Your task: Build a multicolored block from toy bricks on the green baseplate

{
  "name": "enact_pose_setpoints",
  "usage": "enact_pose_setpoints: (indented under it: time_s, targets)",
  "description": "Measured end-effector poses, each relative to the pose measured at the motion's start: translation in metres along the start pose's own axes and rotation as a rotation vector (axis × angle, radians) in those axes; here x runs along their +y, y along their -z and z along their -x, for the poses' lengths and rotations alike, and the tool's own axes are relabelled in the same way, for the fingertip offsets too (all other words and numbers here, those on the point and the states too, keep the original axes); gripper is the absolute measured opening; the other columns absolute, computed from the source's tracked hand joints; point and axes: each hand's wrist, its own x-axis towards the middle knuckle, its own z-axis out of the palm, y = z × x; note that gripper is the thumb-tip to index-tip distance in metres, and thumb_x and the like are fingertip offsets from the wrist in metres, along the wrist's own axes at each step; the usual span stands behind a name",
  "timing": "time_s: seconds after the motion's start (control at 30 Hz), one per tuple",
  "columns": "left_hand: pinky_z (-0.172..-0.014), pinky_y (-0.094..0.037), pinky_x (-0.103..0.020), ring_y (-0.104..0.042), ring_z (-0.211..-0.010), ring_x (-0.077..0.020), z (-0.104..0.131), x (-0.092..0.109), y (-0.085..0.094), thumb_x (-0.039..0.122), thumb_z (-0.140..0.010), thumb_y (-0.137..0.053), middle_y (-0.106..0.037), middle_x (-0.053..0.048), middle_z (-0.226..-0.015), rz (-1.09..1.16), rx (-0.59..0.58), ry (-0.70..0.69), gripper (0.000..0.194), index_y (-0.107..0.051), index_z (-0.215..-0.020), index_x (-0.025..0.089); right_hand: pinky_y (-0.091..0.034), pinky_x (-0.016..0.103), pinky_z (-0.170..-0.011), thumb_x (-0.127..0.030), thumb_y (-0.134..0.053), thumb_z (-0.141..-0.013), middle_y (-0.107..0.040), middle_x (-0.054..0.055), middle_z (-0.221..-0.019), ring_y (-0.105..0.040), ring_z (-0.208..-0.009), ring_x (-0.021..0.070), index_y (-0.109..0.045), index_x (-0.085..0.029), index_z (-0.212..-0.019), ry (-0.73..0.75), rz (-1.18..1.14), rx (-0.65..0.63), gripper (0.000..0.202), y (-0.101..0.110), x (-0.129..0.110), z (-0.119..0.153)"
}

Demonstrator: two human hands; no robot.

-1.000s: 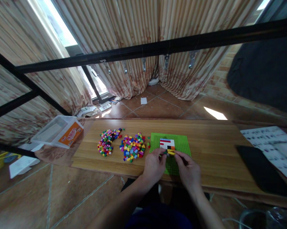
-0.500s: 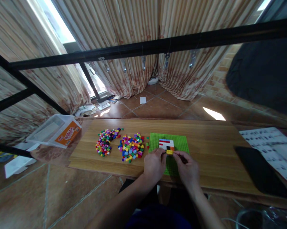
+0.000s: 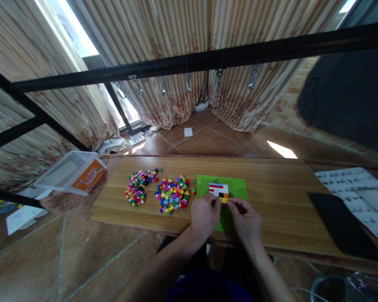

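Observation:
A green studded baseplate (image 3: 239, 184) lies on the wooden table. On it is a flat patch of bricks (image 3: 218, 189), mostly white with red, blue, black and orange ones. At its lower edge sit yellow bricks (image 3: 224, 201). My left hand (image 3: 206, 213) is closed at their left side, thumb and finger pressed together; whatever it pinches is too small to name. My right hand (image 3: 247, 220) has its fingers closed at the right end of the yellow bricks, touching them.
Two piles of loose bricks, one (image 3: 138, 186) farther left and one (image 3: 173, 195) nearer the baseplate, lie on the table (image 3: 280, 201). A clear bin (image 3: 63, 167) stands at far left. A black pad (image 3: 342, 226) and printed sheets (image 3: 355, 188) are at right.
My left hand has shifted slightly up and right along the brick patch. The yellow bricks now sit closer against the patch's lower edge. My right hand has barely moved.

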Motion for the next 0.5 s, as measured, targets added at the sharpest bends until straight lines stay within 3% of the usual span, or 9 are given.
enact_pose_setpoints:
  time_s: [0.23, 0.5]
  targets:
    - [-0.059, -0.040, -0.024, -0.061, -0.062, -0.0139, -0.005, 0.002, -0.008, 0.025, -0.084, -0.056, -0.070, -0.002, -0.070, 0.082, 0.026, 0.130, 0.017, -0.068, -0.073, 0.020, -0.050, 0.032, -0.069, -0.046, -0.068, -0.070, -0.073, 0.007, -0.077, -0.065, -0.071, 0.0197, -0.070, -0.018, -0.078, -0.046, -0.021, 0.005, 0.029, -0.001, -0.001, -0.004]
    - [-0.061, -0.042, -0.024, -0.061, -0.065, -0.0143, -0.008, 0.002, -0.010, 0.024, -0.082, -0.058, -0.070, -0.001, -0.071, 0.118, 0.021, 0.143, 0.015, -0.068, -0.073, 0.020, -0.048, 0.031, -0.064, -0.048, -0.073, -0.063, -0.072, 0.006, -0.072, -0.064, -0.067, 0.0194, -0.072, -0.017, -0.073, -0.130, -0.079, -0.006, 0.033, 0.000, 0.002, -0.010]
